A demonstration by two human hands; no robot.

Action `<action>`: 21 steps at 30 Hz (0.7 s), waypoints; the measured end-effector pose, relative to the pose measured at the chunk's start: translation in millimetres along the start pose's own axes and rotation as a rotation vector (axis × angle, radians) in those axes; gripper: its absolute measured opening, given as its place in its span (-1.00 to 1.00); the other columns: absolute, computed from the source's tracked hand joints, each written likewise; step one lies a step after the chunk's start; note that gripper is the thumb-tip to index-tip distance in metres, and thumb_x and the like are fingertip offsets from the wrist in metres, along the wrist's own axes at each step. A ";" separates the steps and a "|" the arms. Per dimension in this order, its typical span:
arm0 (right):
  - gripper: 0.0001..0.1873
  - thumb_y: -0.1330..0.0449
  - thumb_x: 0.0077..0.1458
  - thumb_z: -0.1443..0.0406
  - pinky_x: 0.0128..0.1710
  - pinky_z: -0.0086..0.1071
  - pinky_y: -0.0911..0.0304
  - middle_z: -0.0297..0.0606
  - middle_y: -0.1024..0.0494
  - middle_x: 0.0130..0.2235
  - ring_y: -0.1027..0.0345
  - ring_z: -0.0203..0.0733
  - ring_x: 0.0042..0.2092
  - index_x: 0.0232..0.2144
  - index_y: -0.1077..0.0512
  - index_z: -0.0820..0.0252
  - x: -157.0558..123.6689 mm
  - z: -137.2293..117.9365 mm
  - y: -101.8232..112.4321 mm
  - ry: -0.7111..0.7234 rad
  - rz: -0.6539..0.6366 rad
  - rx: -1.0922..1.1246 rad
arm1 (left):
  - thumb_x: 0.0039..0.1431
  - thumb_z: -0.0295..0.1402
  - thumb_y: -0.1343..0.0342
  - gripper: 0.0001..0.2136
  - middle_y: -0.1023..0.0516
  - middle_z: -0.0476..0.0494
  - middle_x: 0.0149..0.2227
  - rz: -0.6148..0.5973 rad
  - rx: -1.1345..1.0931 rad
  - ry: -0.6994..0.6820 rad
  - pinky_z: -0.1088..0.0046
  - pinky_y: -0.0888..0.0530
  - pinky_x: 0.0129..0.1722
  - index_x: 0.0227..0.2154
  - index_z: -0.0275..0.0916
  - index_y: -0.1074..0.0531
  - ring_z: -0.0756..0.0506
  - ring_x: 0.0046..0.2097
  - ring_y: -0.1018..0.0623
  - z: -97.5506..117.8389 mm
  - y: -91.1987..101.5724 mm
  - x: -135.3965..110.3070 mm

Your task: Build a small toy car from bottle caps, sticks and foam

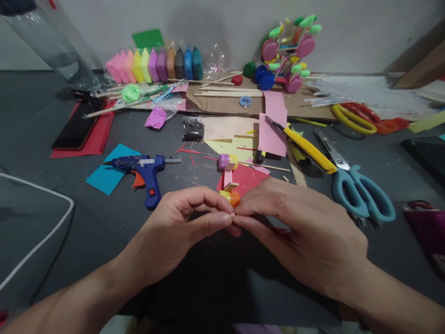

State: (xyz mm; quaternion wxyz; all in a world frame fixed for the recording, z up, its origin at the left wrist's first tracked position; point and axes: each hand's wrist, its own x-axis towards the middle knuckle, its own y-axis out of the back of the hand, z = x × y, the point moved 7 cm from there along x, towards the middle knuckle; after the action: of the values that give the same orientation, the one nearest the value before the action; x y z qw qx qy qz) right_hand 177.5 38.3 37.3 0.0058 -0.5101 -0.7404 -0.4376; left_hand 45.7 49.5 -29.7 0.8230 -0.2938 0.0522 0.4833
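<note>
Both my hands meet at the middle of the dark table (pixel 52 232). My left hand (pixel 181 227) and my right hand (pixel 306 227) pinch fingertips together on a small orange and yellow clay piece (pixel 232 197) with short wooden sticks poking from its top. Most of that piece is hidden by my fingers. Just beyond it lie a red paper piece (pixel 248 177) and a small purple and yellow clay piece (pixel 226 160). A blue glue gun (pixel 148 171) rests left of my left hand.
Teal scissors (pixel 361 190) and a yellow utility knife (pixel 308 148) lie to the right. Coloured clay packs (pixel 156 65), a stick-and-clay model (pixel 287 51), cardboard, paper scraps and orange-yellow scissors (pixel 365 118) fill the back. A white cable (pixel 41 232) curves at the left.
</note>
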 end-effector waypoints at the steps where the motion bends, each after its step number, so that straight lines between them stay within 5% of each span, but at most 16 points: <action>1: -0.93 -0.24 0.29 0.37 -0.31 -0.43 -0.30 -0.31 -0.57 -0.37 -0.41 -0.35 -0.32 -0.29 -0.48 0.28 0.0 0.3 -0.2 -0.006 0.003 0.005 | 0.21 -0.43 -0.32 -0.95 -0.69 0.16 -0.42 0.004 0.003 -0.004 0.81 -0.45 -0.24 -0.36 -0.16 -0.62 0.18 -0.32 -0.62 -0.1 0.2 -0.1; 11: -0.98 -0.23 0.29 0.38 -0.28 -0.47 -0.33 -0.38 -0.57 -0.35 -0.45 -0.37 -0.31 -0.25 -0.47 0.22 1.8 2.9 -0.6 -0.032 -0.029 0.129 | 0.21 -0.44 -0.32 -0.96 -0.71 0.11 -0.42 -0.029 -0.088 0.044 0.79 -0.47 -0.23 -0.36 -0.19 -0.63 0.16 -0.32 -0.64 -2.5 -2.8 -0.9; 21: -0.92 -0.28 0.26 0.30 -0.37 -0.49 -0.34 -0.44 -0.57 -0.40 -0.40 -0.41 -0.48 -0.32 -0.49 0.13 0.8 13.6 9.0 -0.240 0.029 0.193 | 0.28 -0.34 -0.27 -0.95 -0.73 0.13 -0.36 -0.055 0.005 0.023 0.77 -0.45 -0.19 -0.25 -0.09 -0.63 0.15 -0.26 -0.64 4.1 -3.6 -5.1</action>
State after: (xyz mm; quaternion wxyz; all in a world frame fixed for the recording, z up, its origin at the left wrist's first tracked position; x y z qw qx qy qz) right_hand 189.9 48.6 35.1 -0.0275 -0.5664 -0.7671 -0.2999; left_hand 45.2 46.6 -22.8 0.8362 -0.2987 0.0544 0.4568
